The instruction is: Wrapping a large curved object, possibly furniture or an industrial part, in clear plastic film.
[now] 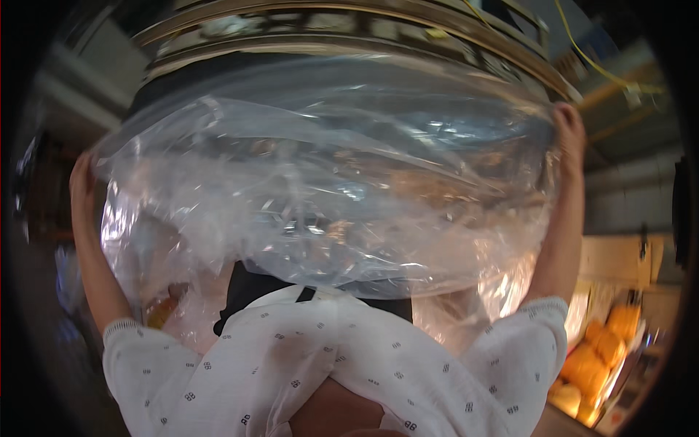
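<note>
While both arms reach up, the left hand (81,186) at nine o'clock has its fingers closed on the edge of a big clear plastic bag (328,189), which fills the centre of the view, stretched wide; what it contains cannot be told. At two o'clock the right hand (569,135) pinches the opposite edge. Behind the bag at twelve o'clock curves a round metal rim (349,22). Orange-yellow packets (593,364) lie at four o'clock, well apart from the bag.

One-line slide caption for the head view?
Left hand and right hand stretch a large clear plastic bag over a round metal rim.
</note>
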Demonstrator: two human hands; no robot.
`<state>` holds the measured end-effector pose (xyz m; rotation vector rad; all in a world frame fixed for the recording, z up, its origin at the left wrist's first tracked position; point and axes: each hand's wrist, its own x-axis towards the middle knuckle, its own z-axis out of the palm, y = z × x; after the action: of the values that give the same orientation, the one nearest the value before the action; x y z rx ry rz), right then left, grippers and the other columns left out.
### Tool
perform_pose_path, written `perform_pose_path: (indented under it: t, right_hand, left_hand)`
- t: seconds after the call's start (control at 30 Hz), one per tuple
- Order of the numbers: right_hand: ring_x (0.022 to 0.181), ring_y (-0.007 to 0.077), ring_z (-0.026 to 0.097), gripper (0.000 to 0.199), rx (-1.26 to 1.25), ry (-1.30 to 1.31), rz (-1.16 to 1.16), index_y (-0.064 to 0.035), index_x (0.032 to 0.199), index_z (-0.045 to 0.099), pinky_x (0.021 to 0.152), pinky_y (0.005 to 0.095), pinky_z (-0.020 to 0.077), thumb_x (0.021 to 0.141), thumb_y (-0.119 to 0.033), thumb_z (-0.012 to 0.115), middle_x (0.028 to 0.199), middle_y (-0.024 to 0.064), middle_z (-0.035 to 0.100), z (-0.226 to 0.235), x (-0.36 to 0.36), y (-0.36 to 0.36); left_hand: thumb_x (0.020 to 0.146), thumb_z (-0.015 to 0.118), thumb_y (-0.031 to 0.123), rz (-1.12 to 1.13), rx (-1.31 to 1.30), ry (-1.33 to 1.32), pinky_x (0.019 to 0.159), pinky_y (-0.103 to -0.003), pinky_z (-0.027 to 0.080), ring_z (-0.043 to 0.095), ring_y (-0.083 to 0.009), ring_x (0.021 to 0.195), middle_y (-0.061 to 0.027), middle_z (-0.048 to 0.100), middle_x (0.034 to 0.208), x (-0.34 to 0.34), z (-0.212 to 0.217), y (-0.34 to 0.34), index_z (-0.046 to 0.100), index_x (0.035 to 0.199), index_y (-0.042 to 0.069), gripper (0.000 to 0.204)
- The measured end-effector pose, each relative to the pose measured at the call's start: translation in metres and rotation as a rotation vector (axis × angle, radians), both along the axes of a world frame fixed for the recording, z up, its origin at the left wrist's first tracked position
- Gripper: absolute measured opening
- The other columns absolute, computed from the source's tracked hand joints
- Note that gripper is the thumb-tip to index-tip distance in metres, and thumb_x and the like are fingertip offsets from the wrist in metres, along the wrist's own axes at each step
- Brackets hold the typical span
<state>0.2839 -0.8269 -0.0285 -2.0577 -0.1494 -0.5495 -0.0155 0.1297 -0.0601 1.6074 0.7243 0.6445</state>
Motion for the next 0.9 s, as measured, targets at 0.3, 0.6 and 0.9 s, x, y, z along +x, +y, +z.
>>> perform_pose_path:
  t: [0.3, 0.6, 0.9]
  right_hand:
    - [0.082, 0.0184, 0.056, 0.026, -0.442, -0.251, -0.450, 0.0025, 0.097, 0.054, 0.075, 0.0285, 0.0440, 0.086, -0.021, 0.049, 0.092, 0.0121, 0.059, -0.001, 0.048, -0.155]
    - [0.087, 0.0144, 0.052, 0.018, -0.011, -0.070, -0.267, -0.0013, 0.101, 0.055, 0.081, 0.0252, 0.0408, 0.087, -0.013, 0.055, 0.094, 0.0045, 0.057, -0.089, 0.062, -0.091]
    - [0.085, 0.0159, 0.049, 0.022, -0.219, -0.020, -0.344, 0.0009, 0.099, 0.054, 0.080, 0.0264, 0.0397, 0.088, -0.018, 0.055, 0.093, 0.0054, 0.054, -0.095, 0.099, -0.113]
  left_hand:
    - [0.086, 0.053, 0.028, 0.260, 0.591, -0.109, 0.077, -0.037, 0.045, 0.058, -0.0220, 0.089, -0.0123, 0.062, 0.090, 0.203, 0.064, -0.154, 0.059, 0.104, 0.004, 0.030]
    - [0.080, 0.062, 0.024, 0.207, 0.531, -0.238, 0.074, -0.029, 0.046, 0.059, -0.0159, 0.080, -0.0065, 0.064, 0.086, 0.247, -0.059, -0.122, 0.064, 0.092, 0.005, 0.023]
    - [0.076, 0.062, 0.022, 0.177, 0.339, -0.169, 0.056, -0.026, 0.048, 0.060, -0.0120, 0.062, -0.0034, 0.062, 0.074, 0.276, -0.043, -0.149, 0.067, 0.085, 0.003, 0.022]
